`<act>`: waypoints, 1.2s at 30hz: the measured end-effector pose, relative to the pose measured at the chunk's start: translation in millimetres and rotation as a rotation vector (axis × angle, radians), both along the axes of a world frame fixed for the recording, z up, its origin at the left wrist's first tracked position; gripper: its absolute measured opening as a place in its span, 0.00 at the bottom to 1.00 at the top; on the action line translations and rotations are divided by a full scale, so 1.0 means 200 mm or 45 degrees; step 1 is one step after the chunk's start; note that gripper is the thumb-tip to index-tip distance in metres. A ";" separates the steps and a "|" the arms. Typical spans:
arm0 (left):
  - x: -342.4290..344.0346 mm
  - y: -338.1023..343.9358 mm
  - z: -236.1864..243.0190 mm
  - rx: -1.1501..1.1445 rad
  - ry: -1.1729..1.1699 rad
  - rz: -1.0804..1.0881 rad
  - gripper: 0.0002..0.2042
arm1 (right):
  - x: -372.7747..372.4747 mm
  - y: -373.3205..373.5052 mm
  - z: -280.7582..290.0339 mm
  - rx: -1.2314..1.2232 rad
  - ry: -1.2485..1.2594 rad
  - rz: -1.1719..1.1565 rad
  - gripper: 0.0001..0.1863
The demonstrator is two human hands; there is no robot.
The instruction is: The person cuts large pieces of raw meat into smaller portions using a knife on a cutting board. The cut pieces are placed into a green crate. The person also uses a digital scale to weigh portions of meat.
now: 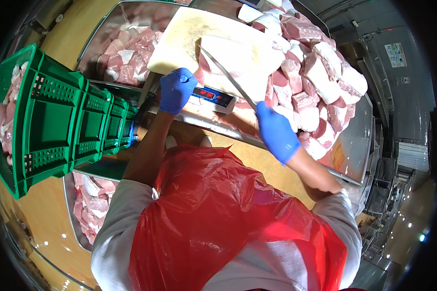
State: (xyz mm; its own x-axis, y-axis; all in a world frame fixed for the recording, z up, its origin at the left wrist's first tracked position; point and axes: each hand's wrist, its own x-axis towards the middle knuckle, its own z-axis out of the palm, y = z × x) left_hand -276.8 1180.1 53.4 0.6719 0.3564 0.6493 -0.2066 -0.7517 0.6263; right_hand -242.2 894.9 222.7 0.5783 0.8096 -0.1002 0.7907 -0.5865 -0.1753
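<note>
My right hand, in a blue glove, is wrapped round the handle of a long knife. The blade slants up and left over a large pale slab of meat on the cream cutting board. The slab has a white fatty top and a pink side. My left hand, also gloved in blue, is closed in a fist by the board's near left edge. Whatever it may hold is hidden. Just right of that fist, a digital scale with a lit red display stands at the board's near side.
A big heap of meat chunks covers the right of the metal table. Behind my left hand, a metal tub holds cut meat. Green crates are stacked at left, with another meat-filled tub below.
</note>
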 end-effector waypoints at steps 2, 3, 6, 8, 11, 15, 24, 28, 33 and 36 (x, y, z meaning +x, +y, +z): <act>0.02 -0.01 -0.04 0.066 -0.001 -0.005 0.09 | 0.02 0.21 -0.10 0.216 -0.052 0.039 0.12; 0.02 -0.02 0.00 -0.114 0.071 -0.021 0.08 | 0.03 0.32 -0.15 0.211 -0.036 0.028 0.13; -0.02 -0.05 0.15 -0.469 0.228 -0.054 0.07 | 0.12 0.48 -0.29 0.186 -0.088 0.003 0.13; -0.03 -0.05 0.18 -0.477 0.231 -0.069 0.07 | 0.12 0.43 -0.33 0.131 -0.069 -0.009 0.13; -0.06 0.00 0.11 -0.434 0.326 0.015 0.06 | 0.06 0.12 -0.23 -0.099 0.004 -0.009 0.14; -0.25 0.21 0.20 -0.628 0.183 0.092 0.00 | 0.02 -0.24 -0.04 -0.253 0.132 -0.115 0.12; -1.55 1.58 1.30 0.624 0.052 1.380 0.15 | 0.06 -0.19 -0.16 0.828 0.539 -0.723 0.09; -1.44 1.64 1.27 1.144 0.567 1.824 0.32 | 0.11 -0.09 -0.27 1.039 0.583 -0.706 0.10; -0.08 0.50 0.88 0.276 -0.059 -0.198 0.19 | 0.28 0.03 -0.49 1.263 0.538 -0.633 0.17; 0.41 0.30 0.43 -0.350 0.220 -0.665 0.17 | 0.29 0.26 -0.54 1.363 0.676 -0.647 0.22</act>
